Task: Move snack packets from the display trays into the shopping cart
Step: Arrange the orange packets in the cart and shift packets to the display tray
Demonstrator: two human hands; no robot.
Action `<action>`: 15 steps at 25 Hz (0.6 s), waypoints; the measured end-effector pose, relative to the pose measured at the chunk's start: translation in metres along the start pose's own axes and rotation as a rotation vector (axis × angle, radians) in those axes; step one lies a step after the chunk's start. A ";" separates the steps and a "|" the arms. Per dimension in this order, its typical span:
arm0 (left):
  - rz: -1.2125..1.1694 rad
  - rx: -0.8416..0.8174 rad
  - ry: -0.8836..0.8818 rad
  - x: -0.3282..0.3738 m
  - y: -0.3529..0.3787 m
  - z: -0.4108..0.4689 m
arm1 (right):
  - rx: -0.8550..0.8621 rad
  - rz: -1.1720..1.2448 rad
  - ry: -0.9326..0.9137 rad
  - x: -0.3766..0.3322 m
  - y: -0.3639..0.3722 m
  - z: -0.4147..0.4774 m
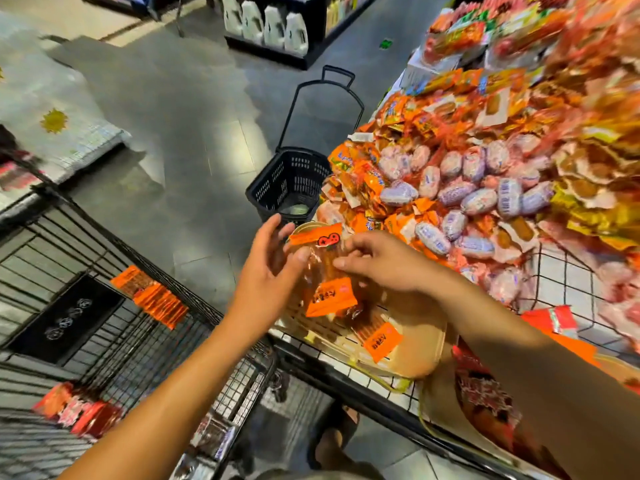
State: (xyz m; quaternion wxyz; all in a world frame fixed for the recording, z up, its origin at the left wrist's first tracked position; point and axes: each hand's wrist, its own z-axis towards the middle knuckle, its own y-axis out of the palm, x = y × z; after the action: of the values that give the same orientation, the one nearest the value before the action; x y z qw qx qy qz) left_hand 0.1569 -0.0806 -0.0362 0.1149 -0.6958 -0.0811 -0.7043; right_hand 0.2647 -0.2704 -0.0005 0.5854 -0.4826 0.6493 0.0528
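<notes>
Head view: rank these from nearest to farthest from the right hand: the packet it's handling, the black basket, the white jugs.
1. packet: pinched by the right hand, over the tray.
2. black basket: on the floor beyond.
3. white jugs: on the far shelf.

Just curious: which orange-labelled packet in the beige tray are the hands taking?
The farther packet, pinched by the right hand with the left hand touching it; the other packet lies untouched, nearer the camera.

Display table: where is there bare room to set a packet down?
Bare tray right of its orange packet, and the white grid beside the pink packets. Farther back, heaped packets crowd it.
</notes>
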 end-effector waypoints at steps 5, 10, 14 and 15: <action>-0.123 -0.046 -0.216 -0.011 -0.002 0.008 | 0.031 0.171 0.229 0.006 0.026 0.007; -0.180 -0.046 -0.287 -0.001 -0.003 0.008 | -0.114 -0.769 0.518 0.067 0.071 0.005; -0.232 -0.066 -0.312 0.002 -0.010 0.005 | -0.033 -0.836 0.457 0.076 0.070 0.009; -0.259 -0.072 -0.318 0.004 -0.012 0.004 | 0.002 -0.812 0.444 0.073 0.065 0.009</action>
State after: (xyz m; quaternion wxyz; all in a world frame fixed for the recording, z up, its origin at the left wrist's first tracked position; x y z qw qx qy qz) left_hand 0.1575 -0.0684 -0.0314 -0.0159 -0.7857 -0.1616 -0.5969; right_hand 0.2374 -0.2715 -0.0946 0.4060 -0.6969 0.5173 -0.2861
